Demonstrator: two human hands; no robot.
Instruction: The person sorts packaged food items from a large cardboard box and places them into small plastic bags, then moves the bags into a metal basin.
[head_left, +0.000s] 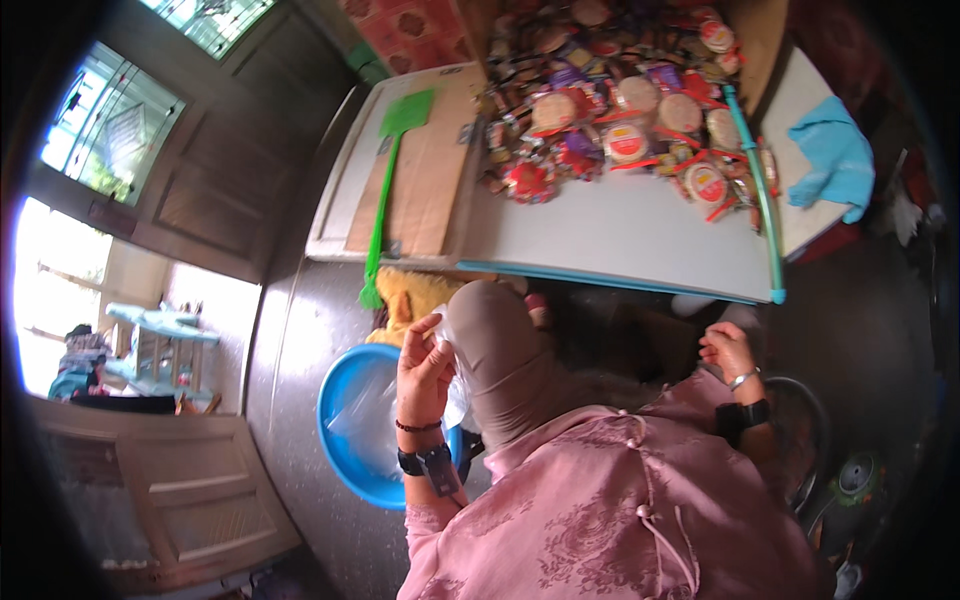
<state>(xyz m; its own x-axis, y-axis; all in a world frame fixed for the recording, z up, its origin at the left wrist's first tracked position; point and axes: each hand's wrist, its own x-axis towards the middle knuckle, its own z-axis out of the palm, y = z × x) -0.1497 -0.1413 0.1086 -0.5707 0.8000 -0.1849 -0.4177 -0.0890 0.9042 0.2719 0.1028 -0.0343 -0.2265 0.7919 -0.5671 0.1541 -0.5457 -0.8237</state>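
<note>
My left hand (426, 371) pinches a clear plastic bag (459, 397) beside my left knee, above a blue plastic basin (328, 442) that holds more clear plastic. Over my right thigh hovers my right hand (726, 349), its fingers curled; whether anything lies between them cannot be told. Ahead stands a white-topped table (600, 217), and on its far part is a pile of wrapped sweets (577, 75). Among them are round pale wafers in clear packets with red edges (553, 112).
A green fly swatter (386, 180) lies on a brown board (427, 180) at the table's left. A teal pipe (759, 187) runs along the right edge, near a blue cloth (832, 157). Yellow plush fabric (412, 296) is under the table's edge. Wooden doors (217, 480) stand at left.
</note>
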